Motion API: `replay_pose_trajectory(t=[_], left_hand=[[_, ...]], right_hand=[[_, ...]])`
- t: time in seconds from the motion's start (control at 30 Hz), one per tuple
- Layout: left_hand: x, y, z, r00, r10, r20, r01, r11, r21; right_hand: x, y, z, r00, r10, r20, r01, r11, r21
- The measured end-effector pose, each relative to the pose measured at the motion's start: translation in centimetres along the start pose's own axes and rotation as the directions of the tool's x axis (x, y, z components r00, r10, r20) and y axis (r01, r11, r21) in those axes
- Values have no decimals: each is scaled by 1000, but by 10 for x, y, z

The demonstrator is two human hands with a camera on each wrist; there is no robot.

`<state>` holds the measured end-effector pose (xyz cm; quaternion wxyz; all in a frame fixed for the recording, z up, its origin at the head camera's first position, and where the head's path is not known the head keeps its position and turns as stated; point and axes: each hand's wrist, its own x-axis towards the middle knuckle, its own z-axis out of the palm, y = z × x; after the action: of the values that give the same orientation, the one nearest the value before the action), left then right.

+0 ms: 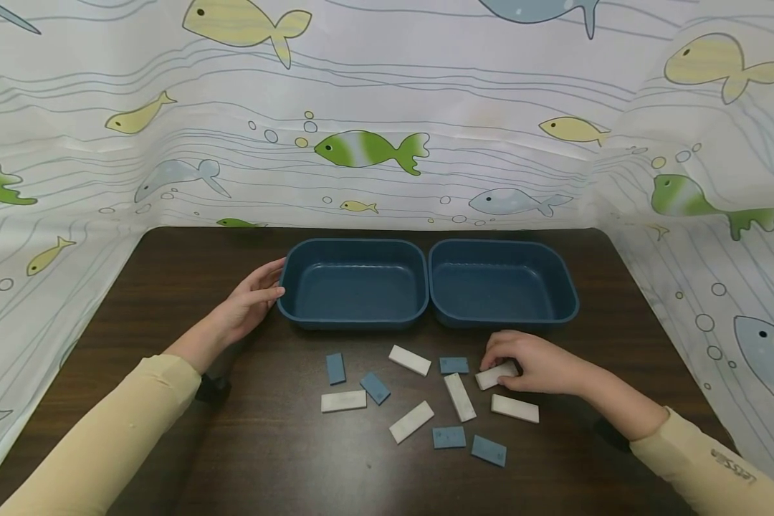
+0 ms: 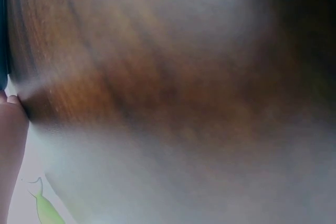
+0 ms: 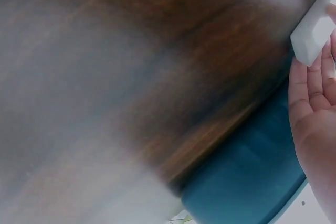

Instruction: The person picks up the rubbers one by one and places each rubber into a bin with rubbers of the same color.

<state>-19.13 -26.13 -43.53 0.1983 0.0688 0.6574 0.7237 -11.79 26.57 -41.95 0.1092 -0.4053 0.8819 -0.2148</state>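
Observation:
In the head view, my left hand (image 1: 251, 301) rests against the outer left side of a blue plastic bin (image 1: 355, 322), its thumb near the rim. The left wrist view catches only part of that hand (image 2: 11, 145) at its edge. Just in front of a second blue bin (image 1: 503, 320), my right hand (image 1: 535, 360) pinches a white rectangular block (image 1: 490, 377) between thumb and fingers. That same white block (image 3: 310, 38) also shows between the fingers in the right wrist view. Close to it lie another white block (image 1: 514, 408) and a small blue block (image 1: 454, 365).
Several more white blocks (image 1: 344, 400) and blue blocks (image 1: 488, 451) lie scattered on the dark wooden table (image 1: 264, 444). Both bins stand side by side near the back edge, with nothing seen inside. A fish-patterned sheet (image 1: 387, 93) hangs behind and beside the table.

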Motion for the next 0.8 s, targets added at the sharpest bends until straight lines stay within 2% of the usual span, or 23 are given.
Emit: replay_pose_trajectory(t=[0.6, 0.8], left_hand=[[0, 0, -1, 1000, 0, 7, 0, 1000, 5], [0, 0, -1, 1000, -2, 2, 2, 1000, 6]], right_hand=[[5, -12, -9, 998, 36, 51, -38, 999, 22], [10, -18, -11, 1000, 16, 20, -16, 1000, 25]])
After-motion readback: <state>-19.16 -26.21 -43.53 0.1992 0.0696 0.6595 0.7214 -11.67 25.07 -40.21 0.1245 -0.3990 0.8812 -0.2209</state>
